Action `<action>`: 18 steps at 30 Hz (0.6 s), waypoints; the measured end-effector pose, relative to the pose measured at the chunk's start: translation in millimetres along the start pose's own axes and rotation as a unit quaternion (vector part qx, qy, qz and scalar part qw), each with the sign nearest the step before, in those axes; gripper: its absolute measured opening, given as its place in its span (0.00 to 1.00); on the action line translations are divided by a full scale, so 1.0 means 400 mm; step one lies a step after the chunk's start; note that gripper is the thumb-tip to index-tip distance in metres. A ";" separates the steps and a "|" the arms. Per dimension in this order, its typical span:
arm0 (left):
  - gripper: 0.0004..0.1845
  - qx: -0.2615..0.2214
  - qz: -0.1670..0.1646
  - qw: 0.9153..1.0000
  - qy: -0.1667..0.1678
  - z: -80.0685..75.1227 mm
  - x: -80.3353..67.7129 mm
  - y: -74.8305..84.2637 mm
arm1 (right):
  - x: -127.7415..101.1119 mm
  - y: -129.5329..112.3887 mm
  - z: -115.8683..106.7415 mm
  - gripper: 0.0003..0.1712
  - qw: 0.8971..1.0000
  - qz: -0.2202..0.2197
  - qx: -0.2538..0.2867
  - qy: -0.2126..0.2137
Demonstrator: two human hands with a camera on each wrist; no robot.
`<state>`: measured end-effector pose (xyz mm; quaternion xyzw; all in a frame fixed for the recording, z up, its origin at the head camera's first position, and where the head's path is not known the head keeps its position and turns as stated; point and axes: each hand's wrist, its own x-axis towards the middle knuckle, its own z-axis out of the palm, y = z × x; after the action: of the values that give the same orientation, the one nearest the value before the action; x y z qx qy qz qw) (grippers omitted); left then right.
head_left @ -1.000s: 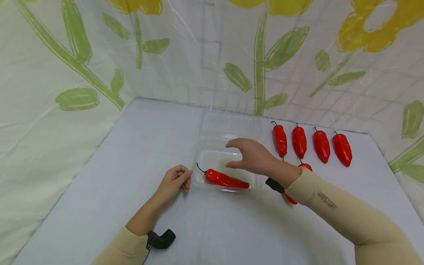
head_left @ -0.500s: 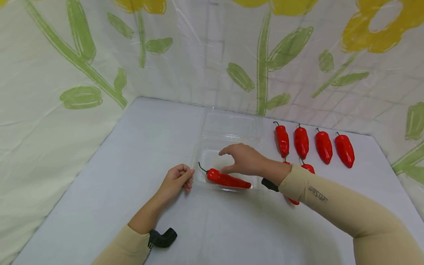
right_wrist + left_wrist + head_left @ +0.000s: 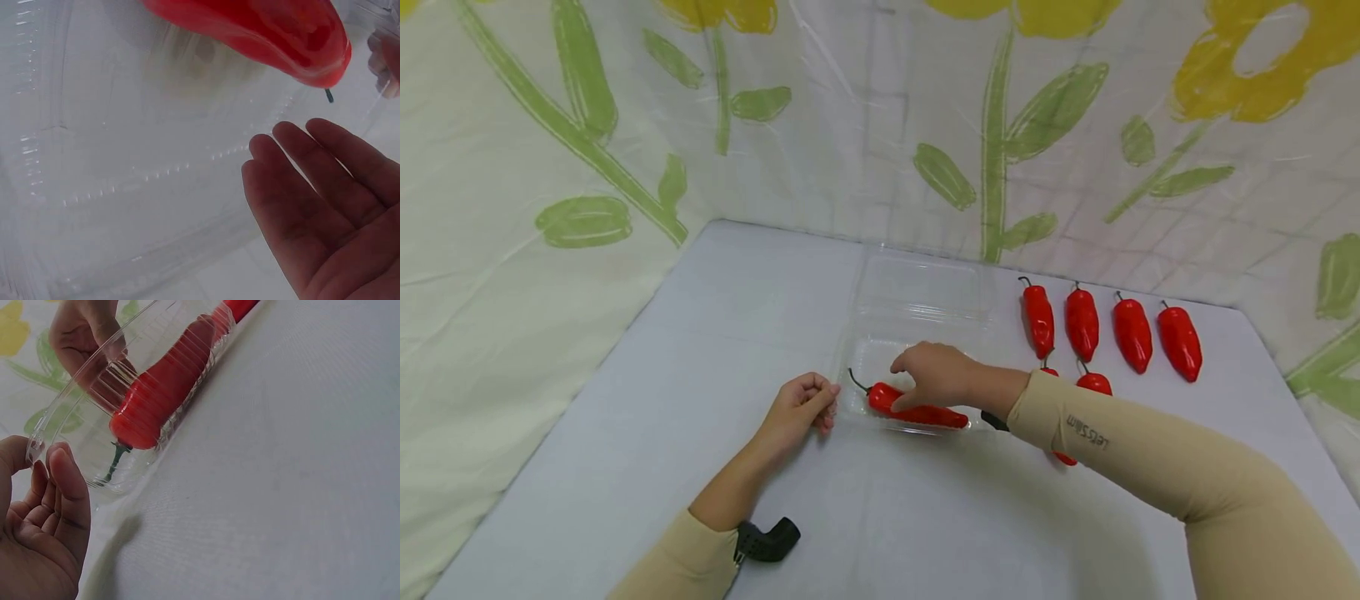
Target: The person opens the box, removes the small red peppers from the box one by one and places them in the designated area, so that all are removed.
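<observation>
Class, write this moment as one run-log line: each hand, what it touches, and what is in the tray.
left hand: pinches tray corner | right hand: open, over pepper | tray: one pepper, lid open | table: more peppers

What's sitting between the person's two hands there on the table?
In the head view, the stem end of a red pepper in the clear plastic tray lies between the left hand, at the tray's corner, and the right hand over the pepper.
</observation>
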<state>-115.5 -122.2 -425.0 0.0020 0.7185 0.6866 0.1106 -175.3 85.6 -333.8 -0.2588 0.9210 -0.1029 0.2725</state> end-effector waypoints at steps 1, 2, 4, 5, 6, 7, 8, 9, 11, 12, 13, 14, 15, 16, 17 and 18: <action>0.08 0.001 0.001 1.000 -0.001 0.000 0.001 -0.001 | 0.001 0.000 0.002 0.30 1.000 0.002 -0.002 -0.002; 0.08 0.000 0.000 1.000 -0.001 0.000 0.001 0.000 | 0.004 0.000 0.005 0.30 1.000 0.004 -0.004 -0.003; 0.08 0.002 0.002 1.000 0.000 -0.001 0.001 -0.001 | 0.008 -0.002 0.010 0.29 1.000 0.005 -0.009 -0.007; 0.08 0.002 0.002 1.000 0.000 -0.001 0.001 -0.001 | 0.009 -0.003 0.012 0.29 1.000 0.004 -0.014 -0.010; 0.08 0.002 0.002 1.000 0.000 -0.001 0.001 -0.001 | 0.011 -0.005 0.015 0.29 1.000 0.004 -0.018 -0.013; 0.08 0.002 0.003 1.000 0.000 -0.001 0.001 -0.001 | 0.013 -0.006 0.016 0.28 1.000 0.001 -0.023 -0.015; 0.08 -0.001 0.002 1.000 0.001 -0.001 0.001 0.000 | 0.015 -0.008 0.018 0.28 0.999 0.000 -0.029 -0.018; 0.08 -0.002 0.003 1.000 0.000 -0.001 0.001 0.000 | 0.016 -0.010 0.020 0.28 0.999 0.000 -0.033 -0.021; 0.08 -0.003 0.003 1.000 -0.002 0.000 0.001 0.000 | 0.018 -0.013 0.022 0.27 0.999 -0.003 -0.039 -0.027; 0.08 -0.004 0.003 1.000 -0.003 0.000 0.001 0.001 | 0.019 -0.013 0.023 0.27 0.999 -0.004 -0.040 -0.028; 0.08 -0.004 0.002 1.000 -0.003 -0.001 0.000 0.001 | 0.020 -0.014 0.023 0.26 0.999 -0.006 -0.041 -0.030; 0.08 -0.004 0.002 1.000 -0.003 -0.001 0.000 0.001 | 0.020 -0.015 0.023 0.26 0.999 -0.006 -0.042 -0.032; 0.08 -0.004 0.001 1.000 -0.003 -0.001 0.000 0.001 | 0.021 -0.016 0.023 0.25 0.998 -0.009 -0.043 -0.034; 0.08 -0.003 0.001 1.000 -0.003 -0.001 0.000 0.002 | 0.022 -0.017 0.023 0.24 0.998 -0.010 -0.045 -0.035; 0.08 -0.003 -0.001 1.000 -0.004 -0.001 -0.001 0.002 | 0.023 -0.016 0.023 0.24 0.998 -0.010 -0.046 -0.036; 0.08 -0.002 -0.001 1.000 -0.005 -0.001 -0.001 0.002 | 0.024 -0.017 0.023 0.23 0.998 -0.010 -0.048 -0.038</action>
<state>-115.5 -122.5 -424.0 0.0038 0.7164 0.6882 0.1149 -174.2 74.5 -343.5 -0.2847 0.9112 -0.0512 0.2934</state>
